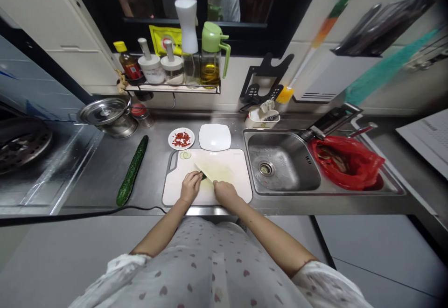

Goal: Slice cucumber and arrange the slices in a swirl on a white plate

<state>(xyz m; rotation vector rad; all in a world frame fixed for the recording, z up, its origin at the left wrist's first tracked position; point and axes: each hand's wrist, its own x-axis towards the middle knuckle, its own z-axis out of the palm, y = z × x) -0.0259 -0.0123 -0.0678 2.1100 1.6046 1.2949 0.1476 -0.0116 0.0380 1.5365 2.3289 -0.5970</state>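
We are apparently slicing, our left hand pinning a cucumber piece on the cutting board while our right hand is gripping the knife, and the next cut is likely calling for a steady hold.

1. Cutting board: white, grey-edged; lay flat, yellowish-green across its middle.
2. Knife: pale-bladed; slanted diagonally over the board.
3. Cucumber piece: dark green, largely hidden; sat beside the knife.

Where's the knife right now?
In the head view, the knife is in the person's right hand, over the white cutting board, its blade close beside the left hand.
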